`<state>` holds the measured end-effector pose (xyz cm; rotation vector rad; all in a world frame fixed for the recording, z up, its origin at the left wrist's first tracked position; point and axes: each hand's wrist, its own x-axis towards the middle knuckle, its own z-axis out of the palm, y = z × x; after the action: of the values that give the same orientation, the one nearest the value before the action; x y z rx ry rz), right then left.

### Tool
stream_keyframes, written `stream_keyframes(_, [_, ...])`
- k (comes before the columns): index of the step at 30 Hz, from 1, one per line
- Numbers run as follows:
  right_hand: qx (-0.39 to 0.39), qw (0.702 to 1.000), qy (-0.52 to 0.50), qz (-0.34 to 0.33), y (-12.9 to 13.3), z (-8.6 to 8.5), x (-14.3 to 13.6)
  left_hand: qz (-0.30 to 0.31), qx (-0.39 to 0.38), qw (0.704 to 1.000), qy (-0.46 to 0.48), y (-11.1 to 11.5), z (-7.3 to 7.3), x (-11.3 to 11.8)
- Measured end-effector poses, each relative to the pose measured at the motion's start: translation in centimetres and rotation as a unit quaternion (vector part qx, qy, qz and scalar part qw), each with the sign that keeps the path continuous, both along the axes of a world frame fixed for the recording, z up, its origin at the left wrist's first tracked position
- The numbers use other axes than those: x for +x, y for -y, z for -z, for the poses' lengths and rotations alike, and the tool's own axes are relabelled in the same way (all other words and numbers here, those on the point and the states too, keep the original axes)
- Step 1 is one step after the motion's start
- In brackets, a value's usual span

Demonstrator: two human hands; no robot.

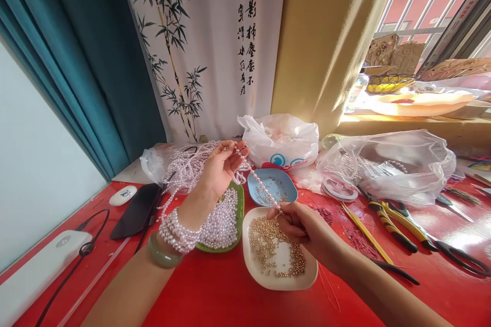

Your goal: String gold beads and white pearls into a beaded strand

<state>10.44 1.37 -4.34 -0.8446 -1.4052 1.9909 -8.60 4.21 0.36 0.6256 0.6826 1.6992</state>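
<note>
A string of pale pink beads runs taut and slanting between my two hands. My left hand pinches its upper end between thumb and forefinger, the other fingers loosely apart. Its lower end is closed in the fingers of my right hand, just above a cream dish of gold beads. Below my left hand a green dish holds pearly pink beads. A blue dish with small scattered pieces lies behind the string. Bead strands and a jade bangle circle my left wrist.
Many pink bead strands are heaped at the back left. Plastic bags stand behind the dishes. Pliers, scissors and yellow tweezers lie at right. A phone and a white power bank lie at left.
</note>
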Motion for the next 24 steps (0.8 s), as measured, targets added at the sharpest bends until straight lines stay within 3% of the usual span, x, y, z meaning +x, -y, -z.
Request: stream_keyframes(24, [0.033,0.999,0.025,-0.035,-0.54,-0.82,0.43,0.004,0.014,1.000,-0.004,-0.24,0.20,-0.16])
